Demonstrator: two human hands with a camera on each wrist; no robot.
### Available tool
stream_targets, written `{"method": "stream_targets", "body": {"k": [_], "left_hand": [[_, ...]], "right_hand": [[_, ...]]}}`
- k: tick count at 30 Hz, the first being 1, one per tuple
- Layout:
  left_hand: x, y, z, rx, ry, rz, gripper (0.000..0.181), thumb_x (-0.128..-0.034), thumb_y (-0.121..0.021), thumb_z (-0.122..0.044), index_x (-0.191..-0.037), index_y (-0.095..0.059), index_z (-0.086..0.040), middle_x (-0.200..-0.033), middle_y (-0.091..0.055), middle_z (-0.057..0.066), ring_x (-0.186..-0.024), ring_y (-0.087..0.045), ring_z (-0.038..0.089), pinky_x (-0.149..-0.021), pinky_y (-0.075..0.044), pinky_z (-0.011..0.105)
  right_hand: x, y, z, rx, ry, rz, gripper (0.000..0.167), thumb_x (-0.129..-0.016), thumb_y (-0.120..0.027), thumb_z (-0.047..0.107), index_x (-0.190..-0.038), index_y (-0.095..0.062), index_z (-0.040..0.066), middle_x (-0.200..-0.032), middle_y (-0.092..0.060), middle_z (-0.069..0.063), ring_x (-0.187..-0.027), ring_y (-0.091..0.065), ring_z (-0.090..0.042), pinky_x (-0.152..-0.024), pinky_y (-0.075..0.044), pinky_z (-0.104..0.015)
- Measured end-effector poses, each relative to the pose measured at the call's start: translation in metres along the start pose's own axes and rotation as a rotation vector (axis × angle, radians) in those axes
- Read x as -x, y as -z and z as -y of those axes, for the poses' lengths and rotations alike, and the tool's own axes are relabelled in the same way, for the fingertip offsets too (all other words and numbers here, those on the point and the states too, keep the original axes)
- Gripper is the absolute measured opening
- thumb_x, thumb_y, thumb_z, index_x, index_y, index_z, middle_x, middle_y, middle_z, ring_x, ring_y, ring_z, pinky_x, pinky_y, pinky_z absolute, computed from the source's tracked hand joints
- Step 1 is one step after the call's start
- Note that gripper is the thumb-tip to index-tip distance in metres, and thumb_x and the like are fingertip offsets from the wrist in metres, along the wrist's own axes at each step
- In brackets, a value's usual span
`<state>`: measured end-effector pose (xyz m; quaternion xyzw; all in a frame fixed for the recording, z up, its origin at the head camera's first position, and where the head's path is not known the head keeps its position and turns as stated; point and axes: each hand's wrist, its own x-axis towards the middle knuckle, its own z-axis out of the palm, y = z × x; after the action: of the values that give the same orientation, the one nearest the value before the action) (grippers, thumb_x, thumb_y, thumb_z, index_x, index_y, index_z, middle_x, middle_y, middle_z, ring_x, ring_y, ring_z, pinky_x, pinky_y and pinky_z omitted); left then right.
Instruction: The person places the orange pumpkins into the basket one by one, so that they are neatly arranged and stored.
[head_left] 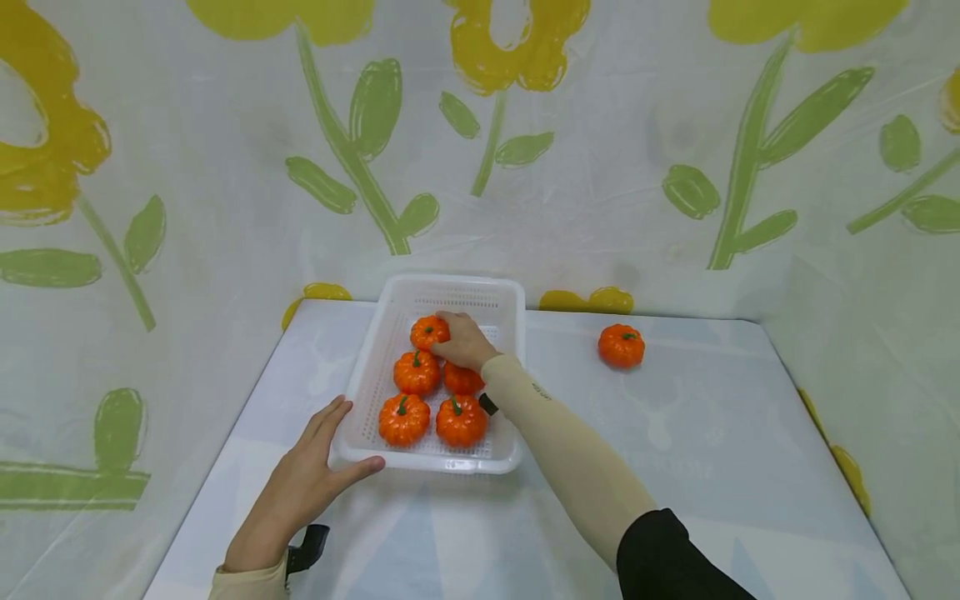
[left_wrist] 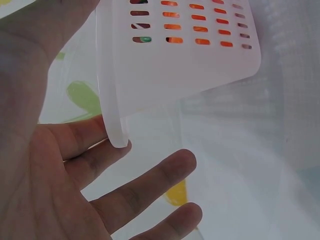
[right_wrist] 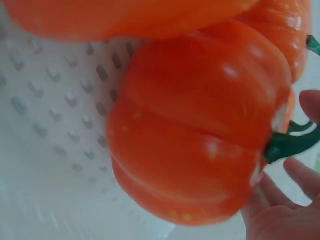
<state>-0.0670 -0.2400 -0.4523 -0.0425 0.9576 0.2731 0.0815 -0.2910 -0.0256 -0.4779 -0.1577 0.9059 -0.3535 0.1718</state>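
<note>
In the head view, a white plastic basket (head_left: pixel 450 462) holds several small orange pumpkins (head_left: pixel 403 419) with green stems. My right hand (head_left: pixel 467 342) reaches into it, thumb and fingers round the right side of the farthest pumpkin (head_left: pixel 429 332). Below that hand lies another pumpkin (head_left: pixel 462 379), partly covered by it; this one seems to fill the right wrist view, with the fingers (right_wrist: pixel 272 197) beyond its stem. My left hand (head_left: pixel 303 475) is at the basket's near left corner, fingers spread. In the left wrist view some fingertips (left_wrist: pixel 102 155) touch the rim (left_wrist: pixel 111 100).
One more pumpkin (head_left: pixel 621 346) sits on the white table (head_left: pixel 675 450), right of the basket. A pale curtain (head_left: pixel 600 167) with yellow flowers and green leaves hangs behind the table's back edge and along both sides.
</note>
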Motion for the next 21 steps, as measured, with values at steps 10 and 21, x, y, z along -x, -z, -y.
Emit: {"method": "stream_targets", "body": {"k": [10, 21], "left_hand": [[-0.001, 0.000, -0.002, -0.001, 0.011, 0.014, 0.122, -0.0731, -0.064, -0.084, -0.162, -0.021, -0.013, -0.167, -0.015, 0.016, -0.139, -0.038, 0.050, -0.098, -0.042, 0.073], [-0.001, 0.000, -0.004, -0.006, 0.029, 0.022, 0.124, -0.0723, -0.065, -0.084, -0.163, -0.020, -0.013, -0.168, -0.014, 0.016, -0.140, -0.035, 0.050, -0.098, -0.041, 0.073]], "right_hand": [[0.009, 0.017, 0.006, 0.060, 0.073, -0.006, 0.067, -0.098, -0.068, 0.030, -0.155, -0.039, 0.012, -0.157, -0.040, -0.011, -0.144, -0.038, -0.028, -0.119, -0.033, -0.042], [0.038, 0.045, 0.016, 0.024, 0.151, -0.016, 0.067, -0.097, -0.068, 0.032, -0.155, -0.039, 0.017, -0.157, -0.038, -0.010, -0.140, -0.042, -0.028, -0.117, -0.035, -0.046]]}}
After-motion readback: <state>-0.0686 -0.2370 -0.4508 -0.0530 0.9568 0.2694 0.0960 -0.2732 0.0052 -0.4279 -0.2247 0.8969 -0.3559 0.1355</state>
